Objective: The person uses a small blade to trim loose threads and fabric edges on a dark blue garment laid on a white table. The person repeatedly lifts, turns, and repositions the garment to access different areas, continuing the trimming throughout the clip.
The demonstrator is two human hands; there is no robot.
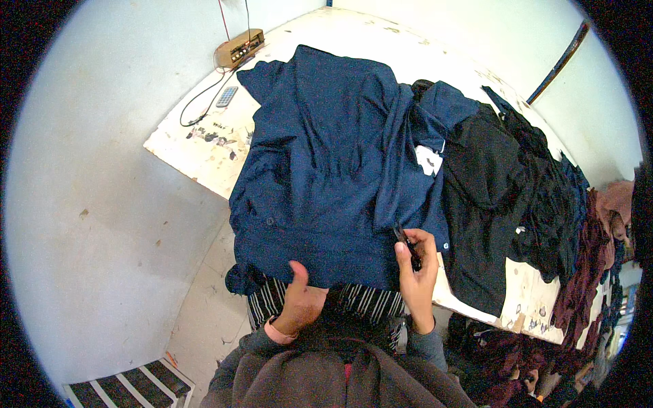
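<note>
A dark navy shirt [320,170] lies spread over the white worktable [197,146], its lower hem hanging over the near edge. My left hand [298,299] grips that hem, thumb up on the cloth. My right hand [416,266] holds a small dark tool [407,245], perhaps a thread cutter, against the shirt's front edge near the hem. A white label [430,160] shows inside the collar area.
A pile of black garments [503,183] lies to the right of the shirt, with maroon and brown clothes [588,272] hanging off the table's right end. At the far left corner sit a tan box with cables [239,47] and a small remote-like device [226,96]. A striped stool [132,387] stands below left.
</note>
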